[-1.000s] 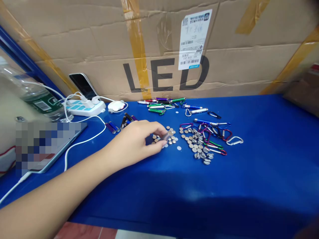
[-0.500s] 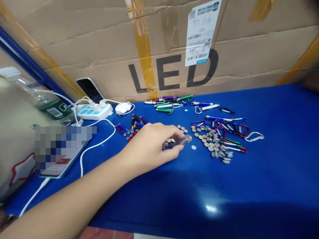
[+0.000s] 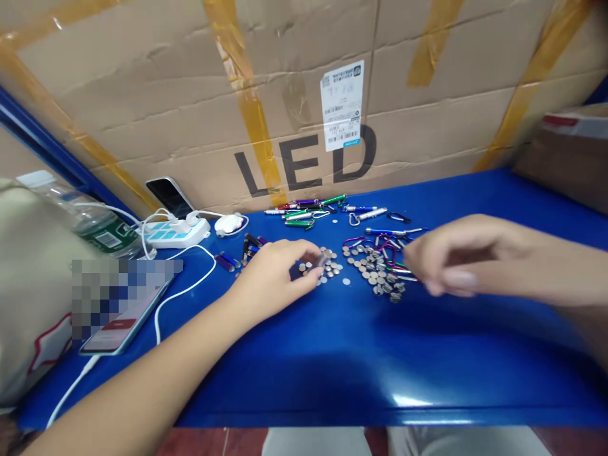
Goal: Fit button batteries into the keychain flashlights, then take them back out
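My left hand (image 3: 280,269) pinches a small silver flashlight tube (image 3: 323,259) between thumb and fingers, low over a scatter of button cells (image 3: 332,269). To the right, my right hand (image 3: 456,256) hovers over the table with curled fingers. Motion blurs it, and whether it holds anything does not show. Between the hands lies a second spread of button cells (image 3: 375,277), some of them bunched with small metal parts. Coloured carabiner clips (image 3: 387,244) lie just behind these, partly covered by my right hand. Dark and coloured flashlight tubes (image 3: 230,259) lie beyond my left wrist.
Finished-looking mini flashlights with clips (image 3: 304,215) lie along the back, before a large cardboard box (image 3: 180,126). On the left are a power strip (image 3: 180,233), a phone (image 3: 114,323) on a cable, a water bottle (image 3: 102,221) and a bag (image 3: 28,285).
My right hand has come into view from the right. The left hand still holds the tube over the button cells. The view has shifted, showing more of the box and table's front edge.
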A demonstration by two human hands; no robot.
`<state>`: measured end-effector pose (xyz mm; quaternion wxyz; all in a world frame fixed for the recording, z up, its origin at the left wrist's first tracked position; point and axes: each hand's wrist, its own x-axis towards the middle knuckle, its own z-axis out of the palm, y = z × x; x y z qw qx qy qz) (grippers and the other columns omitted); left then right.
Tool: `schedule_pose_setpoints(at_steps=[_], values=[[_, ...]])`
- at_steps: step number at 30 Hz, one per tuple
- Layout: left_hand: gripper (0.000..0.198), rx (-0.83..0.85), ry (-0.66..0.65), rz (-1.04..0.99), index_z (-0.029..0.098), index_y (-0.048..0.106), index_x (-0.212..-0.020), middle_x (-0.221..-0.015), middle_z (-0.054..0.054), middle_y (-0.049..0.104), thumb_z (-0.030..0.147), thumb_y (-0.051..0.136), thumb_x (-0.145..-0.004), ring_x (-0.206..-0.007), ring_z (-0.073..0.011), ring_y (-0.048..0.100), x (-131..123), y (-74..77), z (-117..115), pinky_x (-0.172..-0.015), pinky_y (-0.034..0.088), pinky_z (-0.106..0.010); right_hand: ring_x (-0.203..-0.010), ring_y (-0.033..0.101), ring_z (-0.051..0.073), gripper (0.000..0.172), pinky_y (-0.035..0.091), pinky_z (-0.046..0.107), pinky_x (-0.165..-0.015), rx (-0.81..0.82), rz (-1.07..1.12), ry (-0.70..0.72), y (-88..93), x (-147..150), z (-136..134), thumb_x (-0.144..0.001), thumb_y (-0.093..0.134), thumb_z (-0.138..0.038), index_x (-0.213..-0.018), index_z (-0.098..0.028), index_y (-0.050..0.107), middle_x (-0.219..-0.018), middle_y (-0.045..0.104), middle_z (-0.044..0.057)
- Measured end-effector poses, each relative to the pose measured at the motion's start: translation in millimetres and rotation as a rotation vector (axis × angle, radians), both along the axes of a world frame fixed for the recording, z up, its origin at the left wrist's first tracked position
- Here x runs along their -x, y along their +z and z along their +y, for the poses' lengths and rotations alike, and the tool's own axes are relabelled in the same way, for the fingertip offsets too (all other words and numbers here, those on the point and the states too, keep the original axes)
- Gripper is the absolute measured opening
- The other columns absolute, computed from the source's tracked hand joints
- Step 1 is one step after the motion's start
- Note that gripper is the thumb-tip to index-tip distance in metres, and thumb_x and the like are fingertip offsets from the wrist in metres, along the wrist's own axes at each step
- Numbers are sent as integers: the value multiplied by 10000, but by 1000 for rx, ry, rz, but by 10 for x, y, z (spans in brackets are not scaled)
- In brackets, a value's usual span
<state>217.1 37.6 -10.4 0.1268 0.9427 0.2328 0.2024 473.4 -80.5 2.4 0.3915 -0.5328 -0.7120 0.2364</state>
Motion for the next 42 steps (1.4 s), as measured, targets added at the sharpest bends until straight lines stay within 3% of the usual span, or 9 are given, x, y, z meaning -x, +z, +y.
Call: schedule_pose_setpoints(at_steps=[2,5,10,17,23,32,38,42], values=[[104,14,8,-30,204,625,-955,-960,-11,730,226,594,-858,-882,-161,677,-4,9,-11,-811,523,-295,-580,592,135,329,471,267,-544,123,-30,184,21,61,38,-851,602,-469,-674,-197,656,-647,660,16],[148,25,17,-57,200,603,-1009,-972,-9,725,215,592,-862,-847,-140,679,5,28,-31,-806,532,-277,-652,616,145,199,478,270,-608,123,-199,110,-34,154,130,-864,563,-330,-732,-204,644,-718,690,16],[99,-16,-11,-26,202,599,-960,-979,-12,723,222,593,-863,-918,-156,670,38,33,-35,-841,512,-299,-662,583,160,145,458,292,-620,23,-434,41,-128,109,227,-822,542,-285,-781,-206,657,-744,668,25],[93,-55,-24,79,222,608,-962,-1020,-21,715,246,560,-886,-947,-192,649,62,4,18,-875,480,-362,-794,616,196,138,478,328,-720,-20,-493,44,-173,66,256,-811,556,-259,-833,-223,687,-862,667,52],[87,-69,-26,99,221,600,-966,-1005,-4,715,224,561,-888,-934,-190,643,51,10,39,-883,452,-375,-733,598,175,85,456,301,-670,16,-488,129,-222,127,271,-800,576,-206,-776,-225,655,-821,657,32],[111,-76,-30,114,226,615,-980,-1016,-11,716,239,548,-892,-939,-198,642,61,2,23,-860,455,-370,-859,611,203,68,469,343,-766,20,-486,92,-135,66,193,-772,602,-217,-791,-223,666,-886,678,39],[130,-69,-35,114,234,616,-1009,-1013,-8,713,250,560,-892,-946,-201,639,61,-4,-2,-877,452,-379,-862,608,203,177,456,356,-792,-12,-605,238,-156,107,216,-874,546,-224,-844,-235,720,-836,690,37],[134,-38,-77,102,227,615,-1013,-992,-2,704,229,565,-889,-904,-185,628,41,3,-69,-857,451,-357,-763,614,172,181,459,307,-707,-103,-456,114,-134,211,195,-899,533,-251,-815,-204,686,-812,688,40]])
